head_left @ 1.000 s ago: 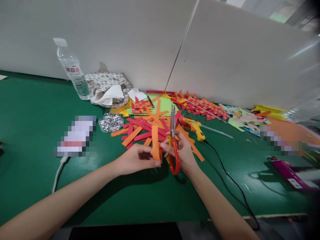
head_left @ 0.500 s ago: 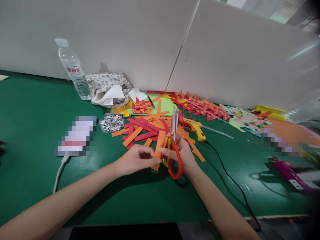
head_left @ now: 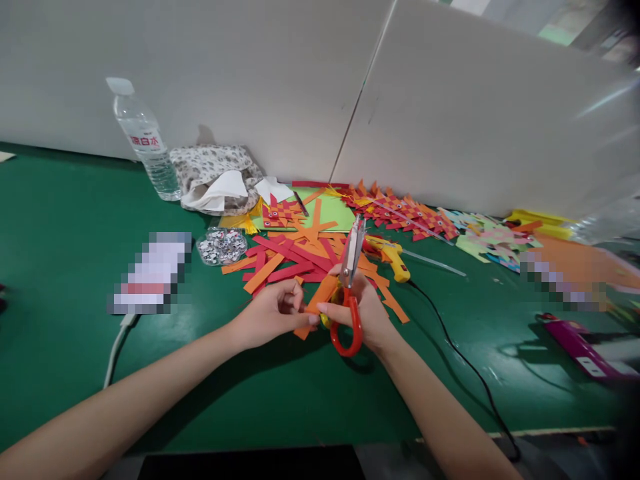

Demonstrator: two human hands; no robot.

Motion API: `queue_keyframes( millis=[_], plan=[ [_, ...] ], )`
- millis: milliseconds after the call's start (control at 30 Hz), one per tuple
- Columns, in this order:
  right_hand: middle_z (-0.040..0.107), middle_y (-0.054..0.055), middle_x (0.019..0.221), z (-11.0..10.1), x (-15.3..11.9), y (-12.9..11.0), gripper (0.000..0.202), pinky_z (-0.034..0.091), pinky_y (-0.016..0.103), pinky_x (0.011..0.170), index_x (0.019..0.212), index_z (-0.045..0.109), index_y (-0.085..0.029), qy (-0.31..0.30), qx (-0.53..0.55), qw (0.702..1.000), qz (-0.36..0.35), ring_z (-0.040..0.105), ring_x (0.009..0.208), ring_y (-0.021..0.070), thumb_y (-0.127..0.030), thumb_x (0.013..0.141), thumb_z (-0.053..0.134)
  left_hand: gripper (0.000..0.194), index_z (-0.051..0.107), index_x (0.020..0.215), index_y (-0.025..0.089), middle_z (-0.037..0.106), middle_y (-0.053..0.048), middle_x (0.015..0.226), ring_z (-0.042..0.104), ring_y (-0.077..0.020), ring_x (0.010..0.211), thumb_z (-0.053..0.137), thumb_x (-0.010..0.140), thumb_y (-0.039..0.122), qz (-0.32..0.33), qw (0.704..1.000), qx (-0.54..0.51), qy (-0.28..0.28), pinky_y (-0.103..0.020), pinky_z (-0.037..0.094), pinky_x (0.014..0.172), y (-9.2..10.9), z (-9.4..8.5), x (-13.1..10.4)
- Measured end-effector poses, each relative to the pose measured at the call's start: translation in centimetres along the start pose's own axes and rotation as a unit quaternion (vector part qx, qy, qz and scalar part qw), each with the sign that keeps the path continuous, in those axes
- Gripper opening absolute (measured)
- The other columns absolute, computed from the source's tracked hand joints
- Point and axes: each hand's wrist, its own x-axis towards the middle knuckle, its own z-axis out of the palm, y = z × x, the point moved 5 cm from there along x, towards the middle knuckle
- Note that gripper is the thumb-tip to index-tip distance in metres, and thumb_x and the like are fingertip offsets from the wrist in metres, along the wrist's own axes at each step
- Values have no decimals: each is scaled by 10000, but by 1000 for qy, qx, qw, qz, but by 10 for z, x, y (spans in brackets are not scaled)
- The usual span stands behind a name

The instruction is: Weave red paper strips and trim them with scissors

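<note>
My left hand pinches an orange paper strip between thumb and fingers, with the strip's lower end sticking out below. A pair of scissors with red handles rests in my right hand, blades pointing up and away. The right thumb also presses on the same strip, close to the left fingertips. Behind the hands lies a loose pile of red and orange paper strips. Part of a yellow object shows behind the strip; its kind is hidden.
A yellow glue gun with a black cord lies right of the pile. To the left are a bag of googly eyes, a phone on a cable and a water bottle. Woven paper fish lie along the wall.
The orange strip has tilted over to the right between the fingers, and its lower end has swung left. The scissors lean slightly further right. Both hands remain close together.
</note>
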Motion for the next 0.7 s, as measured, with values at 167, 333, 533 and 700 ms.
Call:
queue_keyframes(
  millis=[167,333,533,700],
  plan=[
    [530,-75,673,-7,2,0,509,453,225,495,919,505,-245,76,-5,997,-21,512,523,85,-262,534,836,436,356,674,188,537,78,620,652,-109,609,787,613,196,4,1000,-26,8,-185,434,535,-3,-2,2],
    [546,-57,755,-12,3,-2,523,460,220,508,899,527,-256,113,-16,993,-23,524,581,91,-224,485,845,467,331,666,194,553,62,639,629,-98,578,792,595,200,-7,1000,-10,6,-185,429,514,-5,-3,2],
    [540,-60,721,-9,2,-1,529,438,219,494,900,517,-257,91,-26,995,-16,502,562,91,-197,484,839,427,350,659,189,553,63,633,568,-69,563,772,643,257,16,1000,10,23,-182,388,524,0,-2,1],
    [541,-71,712,-9,3,6,566,417,222,512,933,526,-254,75,-30,997,5,479,545,79,-153,476,844,399,351,635,181,602,41,661,586,-73,619,743,687,239,20,999,-1,32,-185,401,567,5,-3,-1]
  ],
)
